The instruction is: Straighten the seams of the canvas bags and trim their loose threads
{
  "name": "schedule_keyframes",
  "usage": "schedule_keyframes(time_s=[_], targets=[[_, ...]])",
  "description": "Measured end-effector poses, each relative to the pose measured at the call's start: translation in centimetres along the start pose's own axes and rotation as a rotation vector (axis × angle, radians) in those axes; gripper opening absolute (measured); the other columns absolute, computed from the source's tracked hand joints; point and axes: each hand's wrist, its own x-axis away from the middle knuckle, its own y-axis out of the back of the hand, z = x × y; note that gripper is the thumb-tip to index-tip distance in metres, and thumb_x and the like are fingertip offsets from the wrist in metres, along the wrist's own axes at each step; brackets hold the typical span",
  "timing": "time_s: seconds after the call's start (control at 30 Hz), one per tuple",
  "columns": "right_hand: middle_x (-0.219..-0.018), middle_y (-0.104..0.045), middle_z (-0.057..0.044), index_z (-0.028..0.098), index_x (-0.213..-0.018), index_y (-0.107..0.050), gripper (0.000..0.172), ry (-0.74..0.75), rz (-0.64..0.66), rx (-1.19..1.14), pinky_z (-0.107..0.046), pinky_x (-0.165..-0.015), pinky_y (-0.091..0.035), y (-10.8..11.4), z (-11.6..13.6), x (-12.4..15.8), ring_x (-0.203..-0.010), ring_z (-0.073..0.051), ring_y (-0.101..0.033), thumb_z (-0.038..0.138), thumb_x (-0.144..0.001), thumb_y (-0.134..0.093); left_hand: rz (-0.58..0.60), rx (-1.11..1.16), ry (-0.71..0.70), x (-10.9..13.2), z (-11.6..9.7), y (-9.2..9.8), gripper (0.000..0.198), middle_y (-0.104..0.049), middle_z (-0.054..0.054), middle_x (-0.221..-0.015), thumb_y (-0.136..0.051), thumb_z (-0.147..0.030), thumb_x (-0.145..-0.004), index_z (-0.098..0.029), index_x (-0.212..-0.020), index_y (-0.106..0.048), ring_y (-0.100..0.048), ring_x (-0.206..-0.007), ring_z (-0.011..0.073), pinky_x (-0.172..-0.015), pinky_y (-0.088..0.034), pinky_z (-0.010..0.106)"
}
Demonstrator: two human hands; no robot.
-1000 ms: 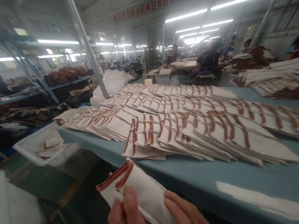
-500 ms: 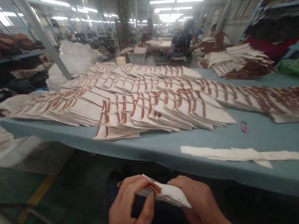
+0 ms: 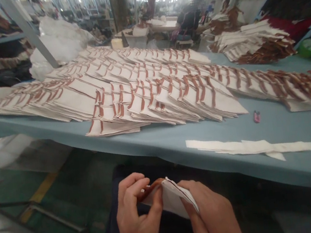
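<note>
Above my lap, a folded white fabric piece with brown trim (image 3: 173,200) is held between both hands. My left hand (image 3: 138,207) grips its brown-edged end, thumb in front and fingers curled behind. At the other end, my right hand (image 3: 211,209) is closed on the white layers, which bend upward in the middle. On the table in front lie rows of overlapping white pieces with brown strips (image 3: 159,100), much like the one I hold.
The blue-covered table (image 3: 159,143) runs across in front of me. White fabric strips (image 3: 252,146) and small pink thread snips (image 3: 256,116) lie near its edge. A stack of white and brown pieces (image 3: 252,43) stands at the back right. A metal frame (image 3: 56,217) is at lower left.
My left fingers have lifted and spread a little from the brown edge, and the piece is turned so more of its white face shows. The view has tipped downward.
</note>
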Motion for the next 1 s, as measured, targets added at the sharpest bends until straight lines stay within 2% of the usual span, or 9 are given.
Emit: schedule_keyframes(time_s=[0.13, 0.23, 0.33, 0.47, 0.63, 0.73, 0.8, 0.9, 1.0], targets=[[-0.083, -0.073, -0.005, 0.020, -0.108, -0.063, 0.032, -0.017, -0.052, 0.057, -0.030, -0.058, -0.047, -0.7, 0.3, -0.1, -0.068, -0.020, -0.068, 0.032, -0.112, -0.034, 0.037, 0.022, 0.077, 0.4, 0.3, 0.0, 0.012, -0.061, 0.002, -0.093, -0.073, -0.020, -0.092, -0.021, -0.095, -0.061, -0.063, -0.075, 0.0134, -0.058, -0.056, 0.021], [-0.087, -0.074, -0.007, 0.019, -0.111, -0.062, 0.034, 0.008, -0.103, 0.069, -0.031, -0.063, -0.049, -0.9, 0.0, 0.1, -0.072, -0.021, -0.069, 0.036, -0.112, -0.033, 0.080, 0.036, 0.100, 0.4, 0.3, 0.1, 0.013, -0.060, 0.000, -0.086, -0.072, -0.020, -0.093, -0.022, -0.091, -0.059, -0.061, -0.068, 0.0129, -0.057, -0.053, 0.022], [-0.095, -0.076, -0.009, 0.019, -0.116, -0.062, 0.032, 0.002, -0.145, 0.038, -0.032, -0.070, -0.052, -1.1, -0.7, 0.9, -0.081, -0.023, -0.072, 0.034, -0.111, -0.035, 0.114, 0.010, -0.023, 0.4, 0.2, 0.2, 0.011, -0.065, 0.000, -0.083, -0.071, -0.018, -0.094, -0.023, -0.093, -0.061, -0.064, -0.075, 0.0166, -0.068, -0.056, 0.028], [-0.097, -0.076, -0.009, 0.019, -0.116, -0.063, 0.028, -0.068, -0.148, -0.016, -0.032, -0.072, -0.052, -1.6, -1.4, 2.0, -0.082, -0.022, -0.071, 0.032, -0.110, -0.039, 0.163, -0.060, -0.219, 0.4, 0.2, 0.4, 0.015, -0.072, 0.003, -0.090, -0.070, -0.011, -0.093, -0.022, -0.101, -0.065, -0.067, -0.088, 0.0200, -0.090, -0.057, 0.038], [-0.096, -0.075, -0.009, 0.020, -0.115, -0.062, 0.023, -0.084, -0.116, -0.031, -0.032, -0.069, -0.052, -2.1, -1.2, 2.0, -0.081, -0.023, -0.071, 0.028, -0.109, -0.041, 0.173, -0.008, -0.233, 0.4, 0.5, 0.1, 0.022, -0.072, 0.003, -0.094, -0.067, -0.002, -0.091, -0.021, -0.102, -0.064, -0.067, -0.090, 0.0170, -0.085, -0.057, 0.029], [-0.098, -0.074, -0.010, 0.020, -0.118, -0.059, 0.022, -0.067, -0.058, -0.059, -0.033, -0.071, -0.053, -2.1, -1.0, 1.5, -0.085, -0.023, -0.070, 0.024, -0.108, -0.040, 0.311, 0.090, -0.090, -0.4, 0.4, 0.1, 0.021, -0.072, 0.000, -0.091, -0.062, -0.002, -0.091, -0.022, -0.095, -0.061, -0.068, -0.086, 0.0147, -0.082, -0.055, 0.025], [-0.099, -0.074, -0.009, 0.020, -0.118, -0.058, 0.020, -0.049, 0.030, -0.073, -0.034, -0.070, -0.053, -2.0, -1.1, 1.3, -0.084, -0.024, -0.069, 0.022, -0.108, -0.041, 0.501, 0.154, 0.073, -1.2, 0.0, 0.5, 0.018, -0.071, -0.001, -0.089, -0.059, -0.004, -0.090, -0.022, -0.092, -0.061, -0.066, -0.080, 0.0139, -0.076, -0.053, 0.023], [-0.103, -0.074, -0.010, 0.019, -0.119, -0.058, 0.017, -0.023, 0.234, -0.072, -0.036, -0.070, -0.053, -1.5, -1.4, 1.1, -0.085, -0.026, -0.068, 0.020, -0.105, -0.048, 0.768, 0.211, 0.289, -2.2, -0.6, 1.3, 0.011, -0.067, -0.001, -0.082, -0.055, -0.013, -0.090, -0.020, -0.084, -0.061, -0.060, -0.073, 0.0143, -0.068, -0.050, 0.022], [-0.114, -0.073, -0.011, 0.019, -0.124, -0.059, 0.023, -0.028, 0.367, -0.134, -0.038, -0.079, -0.054, -0.6, -1.3, 0.8, -0.096, -0.027, -0.069, 0.016, -0.101, -0.056, 0.862, 0.235, 0.409, -2.5, -1.0, 2.0, 0.017, -0.060, -0.002, -0.073, -0.051, -0.019, -0.092, -0.019, -0.077, -0.060, -0.053, -0.067, 0.0138, -0.061, -0.045, 0.022]])
